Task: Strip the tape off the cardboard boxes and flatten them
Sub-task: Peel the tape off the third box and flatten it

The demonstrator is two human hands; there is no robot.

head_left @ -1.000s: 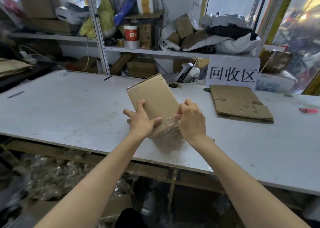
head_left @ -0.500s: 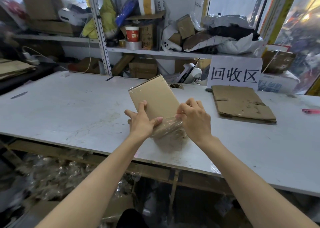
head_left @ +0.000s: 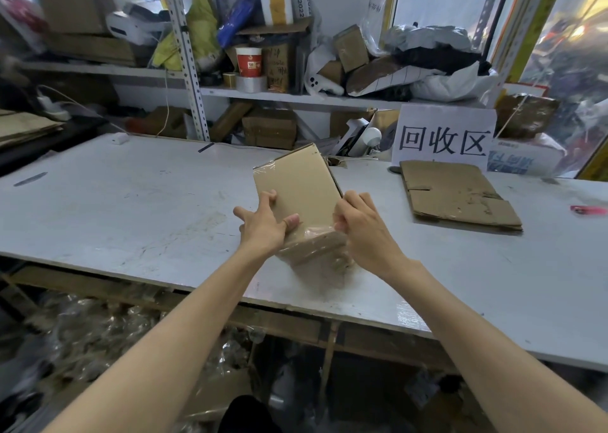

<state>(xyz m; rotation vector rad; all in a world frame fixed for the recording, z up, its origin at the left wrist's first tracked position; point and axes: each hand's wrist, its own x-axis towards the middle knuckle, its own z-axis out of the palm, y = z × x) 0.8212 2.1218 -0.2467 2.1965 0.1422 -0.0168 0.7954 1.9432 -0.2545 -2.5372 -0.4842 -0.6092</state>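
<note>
A small brown cardboard box (head_left: 297, 186) stands tilted on the white table (head_left: 131, 209), its near end wrapped in clear tape (head_left: 316, 245). My left hand (head_left: 263, 223) holds the box's left side, thumb laid across its front face. My right hand (head_left: 357, 227) grips the right edge, fingers curled and pinching at the tape by the corner. A strip of clear tape also shows at the box's top left corner.
A flattened cardboard box (head_left: 457, 192) lies to the right in front of a white paper sign (head_left: 442, 136). A pink lighter (head_left: 589, 209) sits at the far right. Cluttered shelves (head_left: 263, 94) stand behind the table. Crumpled tape and plastic lie under the table (head_left: 98, 327).
The box has turned a little so its dark right side shows. My right hand has slid to the right edge and curled its fingers there; the left hand keeps its hold.
</note>
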